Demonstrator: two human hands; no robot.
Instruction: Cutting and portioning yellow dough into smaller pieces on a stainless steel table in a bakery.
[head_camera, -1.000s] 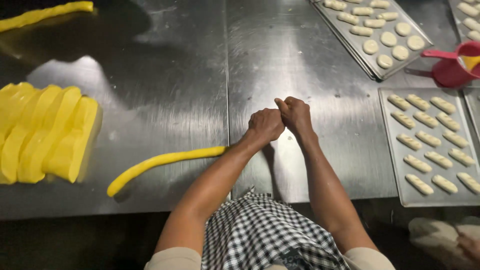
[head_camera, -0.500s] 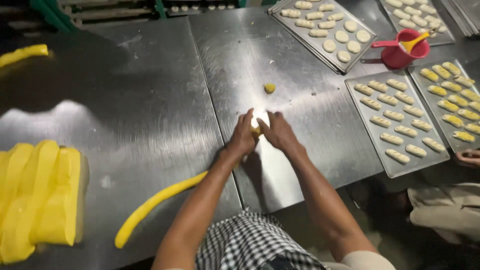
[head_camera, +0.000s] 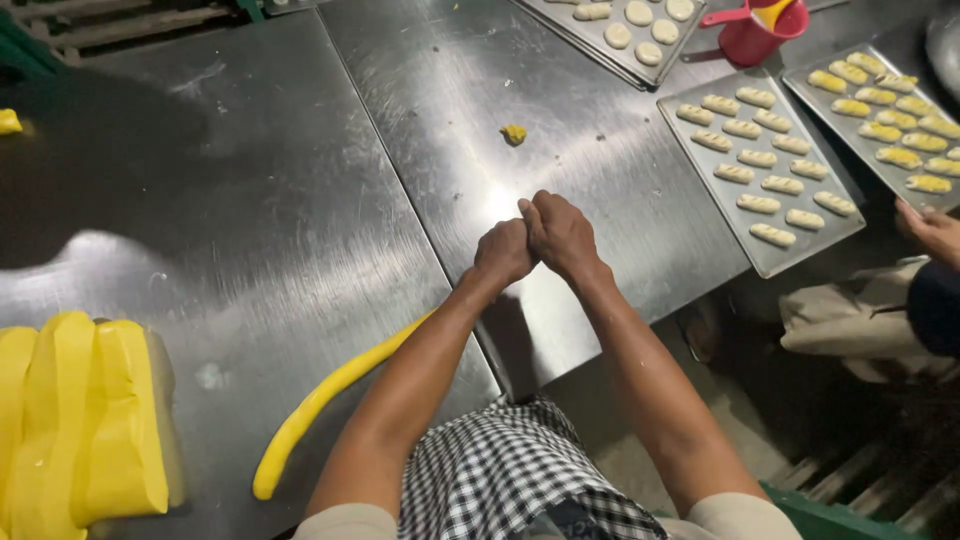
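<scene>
Now both fists, left hand and right hand, pinch the dough rope end; 1 small dough piece has appeared beyond them on the steel table.

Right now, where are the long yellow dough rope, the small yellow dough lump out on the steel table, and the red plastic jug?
Long yellow dough rope (head_camera: 318, 402), head view, mid-length of the rope.
Small yellow dough lump (head_camera: 514, 133), head view, its centre.
Red plastic jug (head_camera: 758, 36), head view, its side wall.
</scene>
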